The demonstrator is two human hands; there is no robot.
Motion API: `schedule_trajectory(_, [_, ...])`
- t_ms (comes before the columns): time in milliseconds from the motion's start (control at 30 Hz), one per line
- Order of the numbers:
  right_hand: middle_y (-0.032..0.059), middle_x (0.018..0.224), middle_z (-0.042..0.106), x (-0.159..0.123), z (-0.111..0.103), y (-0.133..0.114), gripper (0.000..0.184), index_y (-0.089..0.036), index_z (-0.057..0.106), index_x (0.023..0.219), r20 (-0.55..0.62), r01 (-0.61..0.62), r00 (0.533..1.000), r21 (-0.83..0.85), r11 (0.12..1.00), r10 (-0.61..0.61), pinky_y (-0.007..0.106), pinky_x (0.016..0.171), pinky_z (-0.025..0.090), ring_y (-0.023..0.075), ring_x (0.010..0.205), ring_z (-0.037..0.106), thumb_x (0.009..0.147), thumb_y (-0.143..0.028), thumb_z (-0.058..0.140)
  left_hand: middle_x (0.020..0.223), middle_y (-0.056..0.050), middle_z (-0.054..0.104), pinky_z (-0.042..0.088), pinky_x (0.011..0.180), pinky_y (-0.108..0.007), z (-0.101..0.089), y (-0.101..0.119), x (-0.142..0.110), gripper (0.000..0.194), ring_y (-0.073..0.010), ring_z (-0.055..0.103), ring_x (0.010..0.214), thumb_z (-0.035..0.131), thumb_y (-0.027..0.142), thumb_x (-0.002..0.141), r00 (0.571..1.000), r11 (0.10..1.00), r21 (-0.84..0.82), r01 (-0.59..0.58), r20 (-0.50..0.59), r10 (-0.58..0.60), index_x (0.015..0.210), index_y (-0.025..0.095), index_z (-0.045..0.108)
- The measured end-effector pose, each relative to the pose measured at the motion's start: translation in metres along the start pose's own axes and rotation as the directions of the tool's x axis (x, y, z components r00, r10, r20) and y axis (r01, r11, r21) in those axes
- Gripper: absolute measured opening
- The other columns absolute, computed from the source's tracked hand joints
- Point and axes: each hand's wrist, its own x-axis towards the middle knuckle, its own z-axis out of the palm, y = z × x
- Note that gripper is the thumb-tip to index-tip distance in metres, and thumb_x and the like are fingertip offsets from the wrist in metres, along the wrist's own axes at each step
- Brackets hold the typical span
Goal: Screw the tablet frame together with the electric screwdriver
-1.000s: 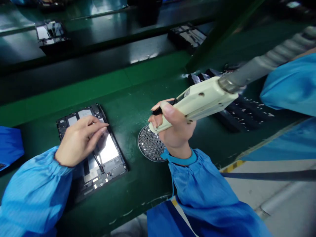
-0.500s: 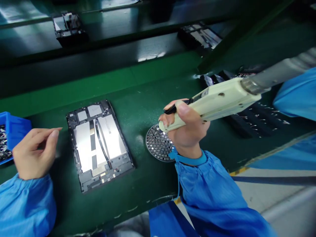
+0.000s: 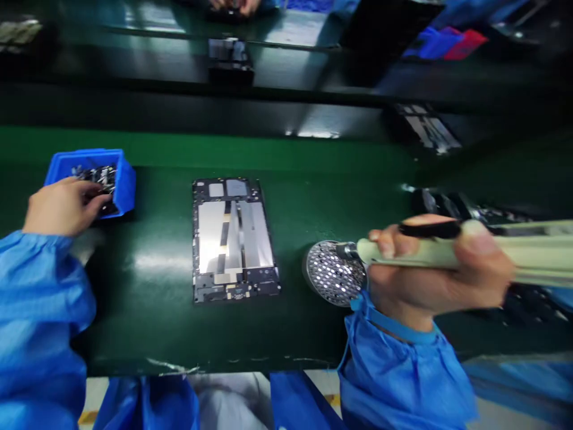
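Note:
My right hand (image 3: 436, 278) is wrapped round a cream electric screwdriver (image 3: 470, 254), whose tip points left over a round perforated screw tray (image 3: 333, 273). An opened tablet body (image 3: 233, 239), its back off and silver plates and black ribbon cables showing, lies flat on the green bench between my hands. My left hand (image 3: 65, 206) reaches into a blue parts bin (image 3: 92, 179) at the left, fingers curled down among small dark parts. What they hold, if anything, is hidden.
A dark tray of parts (image 3: 505, 257) lies behind my right hand. Beyond the bench runs a dark conveyor carrying more opened devices (image 3: 427, 131) (image 3: 230, 57). Another person's hands (image 3: 233, 6) work at the far side. The bench's front edge (image 3: 224, 361) is close to me.
My left hand left the tablet and moved left into the blue bin. The view swung left, and the screwdriver now lies nearly level over the screw tray.

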Motion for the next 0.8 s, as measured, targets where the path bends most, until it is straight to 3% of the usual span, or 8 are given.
schedule_trajectory(33, [-0.0012,0.044,0.037,-0.005,0.006,-0.007,0.026,-0.02,0.074,0.068,0.043,0.007,0.999,0.011,1.0,-0.007,0.033,0.039,0.034,0.015,0.037,0.041,0.074,-0.045,0.07,0.098,-0.004,0.068,0.05,0.089,-0.04,-0.003,0.011,0.001,0.032,-0.0257,0.059,0.087,0.063,0.041,0.082,0.995,0.997,0.07,0.028,0.089,-0.034,0.105,0.022,0.077])
schedule_trajectory(100, [0.0001,0.042,0.041,-0.02,0.022,-0.021,0.026,-0.019,0.078,0.072,0.16,-0.009,0.987,0.056,0.998,0.0,0.033,0.038,0.034,0.0165,0.036,0.041,0.076,-0.044,0.07,0.096,-0.003,0.068,0.052,0.095,-0.044,-0.008,0.03,0.003,0.031,-0.0259,0.061,0.091,0.065,0.039,0.084,0.981,0.985,0.128,0.115,0.142,-0.133,0.107,0.022,0.077])
schedule_trajectory(200, [-0.0003,0.045,0.048,-0.051,0.054,-0.035,0.025,-0.019,0.081,0.082,0.37,-0.145,0.923,0.088,0.985,0.103,0.032,0.042,0.039,0.0164,0.038,0.045,0.082,-0.044,0.074,0.098,-0.002,0.069,0.048,0.106,-0.053,-0.012,0.044,0.002,0.03,-0.0281,0.063,0.103,0.068,0.041,0.089,0.964,0.966,0.076,0.248,0.081,-0.254,0.109,0.021,0.076])
schedule_trajectory(300, [-0.0016,0.049,0.052,-0.079,0.079,-0.038,0.024,-0.021,0.081,0.086,0.473,-0.255,0.858,0.05,0.966,0.202,0.031,0.047,0.044,0.0156,0.042,0.048,0.084,-0.045,0.078,0.103,-0.001,0.071,0.043,0.111,-0.057,-0.011,0.044,-0.002,0.037,-0.0298,0.061,0.115,0.069,0.045,0.092,0.959,0.959,-0.009,0.284,0.029,-0.283,0.115,0.017,0.076])
schedule_trajectory(400, [-0.0021,0.049,0.051,-0.092,0.092,-0.033,0.024,-0.021,0.081,0.087,0.49,-0.282,0.84,0.026,0.959,0.233,0.031,0.048,0.045,0.0154,0.043,0.048,0.083,-0.045,0.077,0.106,0.0,0.072,0.043,0.11,-0.058,-0.007,0.039,-0.004,0.043,-0.0306,0.062,0.119,0.067,0.045,0.093,0.967,0.966,-0.045,0.256,-0.008,-0.256,0.121,0.014,0.074])
schedule_trajectory(600, [-0.0027,0.048,0.046,-0.094,0.097,-0.019,0.026,-0.019,0.079,0.086,0.498,-0.238,0.842,-0.003,0.971,0.207,0.029,0.047,0.04,0.0151,0.042,0.045,0.085,-0.044,0.071,0.105,-0.003,0.074,0.047,0.108,-0.058,-0.007,0.037,-0.009,0.037,-0.0313,0.065,0.115,0.063,0.041,0.097,0.979,0.98,-0.099,0.175,-0.092,-0.184,0.12,0.014,0.076])
schedule_trajectory(800, [-0.0026,0.048,0.046,-0.095,0.102,-0.015,0.024,-0.019,0.077,0.082,0.497,-0.228,0.839,-0.043,0.973,0.219,0.029,0.046,0.038,0.0151,0.04,0.045,0.085,-0.041,0.069,0.11,0.0,0.071,0.044,0.114,-0.047,-0.013,0.04,-0.01,0.041,-0.0265,0.063,0.121,0.056,0.041,0.101,0.973,0.981,-0.14,0.132,-0.172,-0.156,0.121,0.009,0.071])
